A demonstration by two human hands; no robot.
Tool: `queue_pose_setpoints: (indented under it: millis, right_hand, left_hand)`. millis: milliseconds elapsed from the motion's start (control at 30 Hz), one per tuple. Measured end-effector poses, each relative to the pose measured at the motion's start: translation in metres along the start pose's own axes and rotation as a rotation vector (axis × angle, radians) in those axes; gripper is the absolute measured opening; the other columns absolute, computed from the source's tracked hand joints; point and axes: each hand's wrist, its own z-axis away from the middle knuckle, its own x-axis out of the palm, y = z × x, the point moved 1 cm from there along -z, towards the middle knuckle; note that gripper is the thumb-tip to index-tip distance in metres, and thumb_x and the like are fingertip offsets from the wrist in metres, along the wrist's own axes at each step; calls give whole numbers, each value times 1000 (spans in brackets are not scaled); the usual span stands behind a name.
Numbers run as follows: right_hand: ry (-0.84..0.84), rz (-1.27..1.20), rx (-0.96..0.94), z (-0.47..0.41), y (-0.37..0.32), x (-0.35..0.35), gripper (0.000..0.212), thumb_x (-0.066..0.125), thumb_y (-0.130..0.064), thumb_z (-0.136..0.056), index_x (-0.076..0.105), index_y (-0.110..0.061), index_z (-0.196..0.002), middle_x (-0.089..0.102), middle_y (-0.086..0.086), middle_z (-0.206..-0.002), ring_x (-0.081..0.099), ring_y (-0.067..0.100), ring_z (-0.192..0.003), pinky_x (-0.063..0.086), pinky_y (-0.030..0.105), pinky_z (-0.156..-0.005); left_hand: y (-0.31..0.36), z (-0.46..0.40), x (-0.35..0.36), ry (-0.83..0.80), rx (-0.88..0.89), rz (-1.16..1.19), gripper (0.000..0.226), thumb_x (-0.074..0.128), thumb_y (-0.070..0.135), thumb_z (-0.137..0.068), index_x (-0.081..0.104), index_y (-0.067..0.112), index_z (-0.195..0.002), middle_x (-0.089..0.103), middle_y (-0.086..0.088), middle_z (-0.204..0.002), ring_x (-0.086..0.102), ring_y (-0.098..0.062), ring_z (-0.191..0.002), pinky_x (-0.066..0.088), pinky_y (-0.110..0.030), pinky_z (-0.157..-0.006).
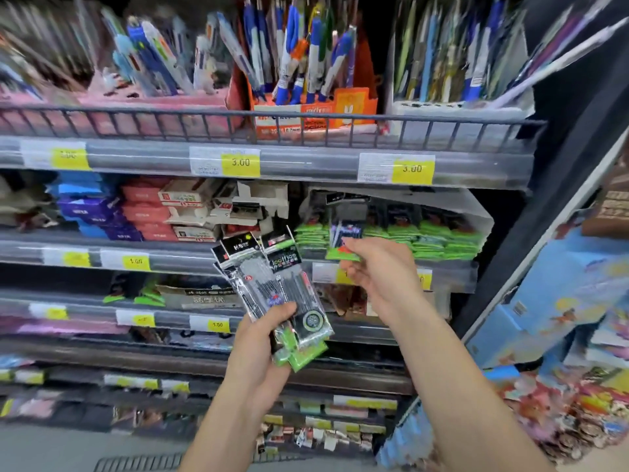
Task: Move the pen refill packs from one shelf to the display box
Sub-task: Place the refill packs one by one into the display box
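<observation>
My right hand point(372, 264) pinches 1 refill pack point(343, 243) by its green end, pack upright, touching the display box point(452, 212) row just ahead and slightly right. Left hand point(269, 338) sits lower and nearer me, gripping a fan of packs point(272, 284), long axes tilted up-left. Right arm's extended fwd, wrist bent; it's closer to the box.

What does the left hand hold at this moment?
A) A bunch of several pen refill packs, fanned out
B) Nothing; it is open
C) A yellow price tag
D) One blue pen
A: the left hand grips a fanned bunch of pen refill packs by their lower ends, clear sleeves with black and green headers, while the right hand pinches a single green-ended pack near the clear display box.
</observation>
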Motion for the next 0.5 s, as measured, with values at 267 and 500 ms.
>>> queue_pose_setpoints:
  millis: [267, 500]
  right_hand:
    - [215, 269, -194, -21, 0, 30, 21, 79, -21, -88, 69, -13, -104, 75, 0, -74, 66, 7, -49, 57, 28, -60]
    - [260, 282, -226, -37, -22, 50, 17, 73, -27, -92, 68, -11, -95, 71, -6, -72, 73, 13, -58, 62, 39, -76]
  left_hand:
    - [20, -5, -9, -9, 47, 6, 67, 84, 12, -70, 67, 9, -134, 76, -20, -123, 77, -40, -104, 63, -50, -76]
    - [31, -7, -14, -53, 5, -16, 74, 85, 11, -69, 61, 3, -138, 75, -25, -123, 76, -42, -105, 64, -49, -74]
